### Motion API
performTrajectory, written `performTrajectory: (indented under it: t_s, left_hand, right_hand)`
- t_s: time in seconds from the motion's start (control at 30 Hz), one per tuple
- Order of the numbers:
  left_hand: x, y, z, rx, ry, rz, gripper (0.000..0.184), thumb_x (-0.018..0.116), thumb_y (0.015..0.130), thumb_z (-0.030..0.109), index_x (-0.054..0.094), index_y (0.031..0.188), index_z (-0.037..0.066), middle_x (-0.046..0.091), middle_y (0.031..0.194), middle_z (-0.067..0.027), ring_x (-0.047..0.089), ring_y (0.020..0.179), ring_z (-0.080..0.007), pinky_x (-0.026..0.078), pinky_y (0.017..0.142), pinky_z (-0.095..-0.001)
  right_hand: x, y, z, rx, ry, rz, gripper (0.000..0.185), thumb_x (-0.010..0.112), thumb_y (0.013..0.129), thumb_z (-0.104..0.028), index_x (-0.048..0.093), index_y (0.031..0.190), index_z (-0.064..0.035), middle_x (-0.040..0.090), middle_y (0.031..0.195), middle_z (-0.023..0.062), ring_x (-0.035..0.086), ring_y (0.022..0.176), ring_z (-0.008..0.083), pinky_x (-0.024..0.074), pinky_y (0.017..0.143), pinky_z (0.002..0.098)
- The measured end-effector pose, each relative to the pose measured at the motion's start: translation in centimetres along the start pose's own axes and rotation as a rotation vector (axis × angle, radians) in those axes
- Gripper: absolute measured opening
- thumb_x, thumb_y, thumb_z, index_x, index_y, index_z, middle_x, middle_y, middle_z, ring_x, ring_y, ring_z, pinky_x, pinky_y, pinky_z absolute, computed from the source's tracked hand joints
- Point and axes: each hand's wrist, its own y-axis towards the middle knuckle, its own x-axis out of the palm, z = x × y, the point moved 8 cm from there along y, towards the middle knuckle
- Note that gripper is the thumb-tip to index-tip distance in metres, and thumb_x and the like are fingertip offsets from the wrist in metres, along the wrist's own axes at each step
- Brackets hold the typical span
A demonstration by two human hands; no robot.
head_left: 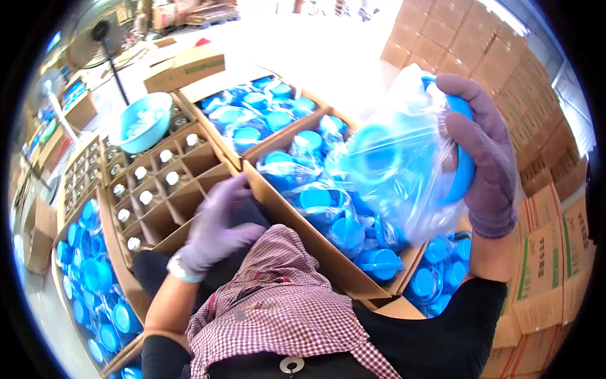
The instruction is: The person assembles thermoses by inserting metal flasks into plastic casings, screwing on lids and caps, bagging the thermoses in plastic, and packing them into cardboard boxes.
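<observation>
Okay, closest in, my right hand [486, 145] is raised with its gloved fingers closed around a bagged blue item [464, 167], and the clear wrap [420, 183] hangs slack and glossy from it. That's my worry: thin film under a glove could slide, and from a one-handed hold the piece would drop. My left hand [218, 221], gloved too, is empty, fingers spread beside the bottle carton [183, 202], so it's giving no support. Just below the load sits the open carton [334, 268], packed with bagged blue containers [315, 197]; loose plastic down there might snag the dangling wrap and tear it. Over on the left, capped bottles [166, 155] stand in their divided cells, and a careless sweep of my free hand could clip a neck. Past those, a pale blue basin [144, 144] rests over the far cells; a bump might tip it. Further off stands a fan [101, 31]; I can't tell if it's running, but a gust could balloon that film across my fingers.
</observation>
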Motion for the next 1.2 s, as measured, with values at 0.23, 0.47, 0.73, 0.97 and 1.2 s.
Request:
performTrajectory:
  t_s: [0.23, 0.47, 0.73, 0.97, 1.2]
  left_hand:
    - [-6.5, -4.6, 2.2, 0.307, -0.404, 0.398, 0.074, 0.056, 0.091, -0.004, 0.032, 0.16, 0.005, 0.062, 0.132, -0.0169, 0.069, 0.112, -0.0245, 0.057, 0.092, -0.0341]
    - [-5.1, -16.0, -2.2, 0.155, -0.245, 0.217, 0.137, 0.095, 0.07, 0.046, 0.005, 0.165, 0.004, 0.03, 0.165, -0.02, 0.034, 0.151, -0.0287, 0.029, 0.123, -0.0477]
    - [-16.3, -20.8, -1.9, -0.053, -0.663, 0.767, 0.054, 0.077, 0.086, 0.014, 0.061, 0.135, -0.003, 0.07, 0.126, -0.0111, 0.069, 0.108, -0.019, 0.057, 0.094, -0.034]
    - [-18.7, -16.6, -12.8, -0.141, -1.018, 0.782, 0.044, 0.073, 0.091, 0.013, 0.064, 0.131, -0.002, 0.071, 0.123, -0.0104, 0.071, 0.105, -0.02, 0.058, 0.091, -0.0351]
    - [-6.5, -14.5, -29.6, -0.549, -1.101, 0.73, 0.041, 0.07, 0.093, 0.011, 0.063, 0.132, -0.001, 0.071, 0.122, -0.0101, 0.071, 0.105, -0.0204, 0.059, 0.09, -0.0356]
  right_hand:
    - [13.5, -3.2, -7.8, -0.188, 0.311, -0.514, 0.051, 0.066, 0.096, -0.028, 0.048, 0.135, -0.0006, 0.062, 0.125, 0.0139, 0.066, 0.111, 0.0209, 0.0534, 0.097, 0.0356]
    - [17.8, -1.5, 2.5, -0.078, 1.122, -0.034, 0.028, 0.058, 0.101, -0.01, 0.062, 0.128, -0.0035, 0.066, 0.119, 0.0074, 0.068, 0.102, 0.016, 0.0572, 0.09, 0.0286]
    - [23.9, -0.7, 9.5, 0.003, 1.05, -0.379, 0.043, 0.062, 0.099, -0.009, 0.054, 0.14, -0.0022, 0.058, 0.141, 0.0179, 0.065, 0.117, 0.0234, 0.0555, 0.098, 0.0371]
    - [28.3, -8.0, 18.1, -0.385, -0.163, -1.076, 0.065, 0.078, 0.089, -0.03, 0.056, 0.141, 0.0006, 0.062, 0.132, 0.0172, 0.063, 0.118, 0.0284, 0.0497, 0.103, 0.0396]
    - [30.8, 1.2, 18.3, 0.03, 0.829, -0.695, 0.132, 0.077, 0.067, -0.081, 0.028, 0.159, -0.0004, 0.043, 0.157, 0.0155, 0.045, 0.143, 0.0293, 0.0359, 0.119, 0.0432]
